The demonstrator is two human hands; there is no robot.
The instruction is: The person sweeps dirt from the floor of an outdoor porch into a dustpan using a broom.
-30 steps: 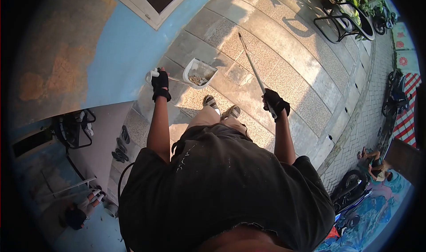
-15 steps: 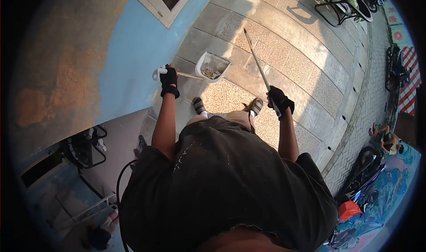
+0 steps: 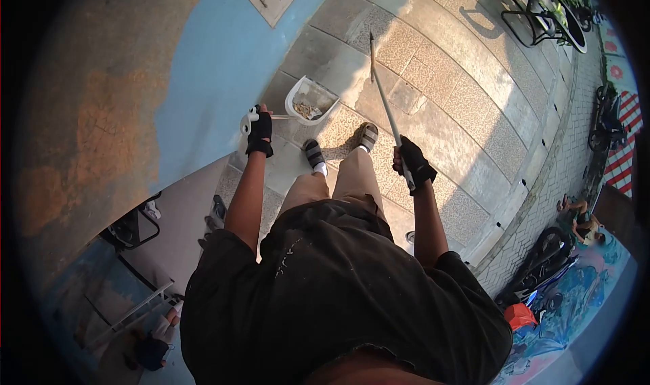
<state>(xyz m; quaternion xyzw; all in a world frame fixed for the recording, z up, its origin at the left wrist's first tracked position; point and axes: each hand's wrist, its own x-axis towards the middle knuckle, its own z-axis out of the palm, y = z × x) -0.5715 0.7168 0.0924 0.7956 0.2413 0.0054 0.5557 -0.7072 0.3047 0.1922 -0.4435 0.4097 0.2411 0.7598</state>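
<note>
My left hand (image 3: 259, 134), in a black fingerless glove, is closed around the white handle (image 3: 246, 120) of a long-handled dustpan. The dustpan (image 3: 292, 105) is white and low over the paving, with leaf-like debris (image 3: 308, 110) in it. In my right hand (image 3: 415, 163), gloved the same way, is the pale shaft of a broom (image 3: 386, 107). Its far end looks dark and narrow, seen edge-on, and lies to the right of the dustpan. My sandalled feet (image 3: 367, 136) stand between the two tools.
A blue and brown wall (image 3: 203, 67) runs along the left. Chairs (image 3: 531, 19) stand at the upper right. Motorcycles (image 3: 542, 260) are parked along the right, near a seated person (image 3: 583, 222). Another person (image 3: 150, 351) is at the lower left.
My feet have stepped, the right foot now further forward. The dustpan has shifted slightly left in view, and my right hand and the broom shaft have moved a little left and down.
</note>
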